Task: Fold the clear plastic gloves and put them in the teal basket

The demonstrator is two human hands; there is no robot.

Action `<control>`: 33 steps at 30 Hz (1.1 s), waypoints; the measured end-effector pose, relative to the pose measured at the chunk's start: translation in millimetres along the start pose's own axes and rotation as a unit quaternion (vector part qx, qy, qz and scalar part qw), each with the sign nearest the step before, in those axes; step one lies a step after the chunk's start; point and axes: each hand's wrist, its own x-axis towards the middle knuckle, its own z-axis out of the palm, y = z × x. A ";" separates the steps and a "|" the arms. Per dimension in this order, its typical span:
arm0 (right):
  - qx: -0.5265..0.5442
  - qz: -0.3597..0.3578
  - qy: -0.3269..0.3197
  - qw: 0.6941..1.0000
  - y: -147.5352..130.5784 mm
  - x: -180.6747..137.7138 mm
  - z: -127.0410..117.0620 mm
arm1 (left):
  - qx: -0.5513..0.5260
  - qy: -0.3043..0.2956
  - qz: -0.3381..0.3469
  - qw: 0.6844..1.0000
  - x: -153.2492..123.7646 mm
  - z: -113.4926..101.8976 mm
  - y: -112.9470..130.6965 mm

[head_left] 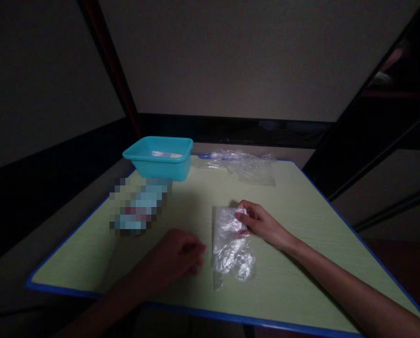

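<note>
Near the middle of the table, my right hand (254, 218) pinches the upper right corner of a clear plastic bag (227, 246) between thumb and fingers. The bag is crinkled and shiny, and its lower part rests loosely over the tabletop. To its left is my left hand (181, 251), dim and a little blurred. Its fingers are loosely bent and a little apart, with nothing visible in them. A small gap separates the left fingertips from the bag's left edge.
The pale green table (283, 281) has a blue edge. A turquoise plastic basin (160, 164) stands at the back left with pale items inside. In front of it lies a pixelated object (141, 206). Crumpled clear plastic (248, 166) lies along the back edge, before a grey partition (231, 61).
</note>
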 end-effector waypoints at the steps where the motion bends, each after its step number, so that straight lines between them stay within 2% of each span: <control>1: 0.008 0.001 -0.002 1.000 -0.6 0.3 -0.1 | -0.004 0.048 0.035 0.998 10.6 -2.9 1.5; 3: 0.013 0.001 -0.010 1.000 -1.6 0.9 0.1 | -0.062 0.102 0.076 0.990 34.3 -5.2 4.2; 5: 0.011 -0.001 -0.016 1.000 -2.0 1.7 0.7 | -0.101 0.134 0.083 0.982 56.2 -3.4 6.5; 9: 0.013 -0.001 -0.006 1.000 -1.8 2.6 2.4 | -0.150 0.139 0.051 0.978 79.6 3.3 10.3; 22: -0.035 -0.021 0.046 0.998 -3.8 0.9 3.8 | -0.179 0.149 0.051 0.971 77.1 6.6 11.8; 33: -0.019 -0.001 0.040 0.999 -7.8 0.1 4.5 | -0.211 0.162 0.048 0.963 78.3 7.3 10.8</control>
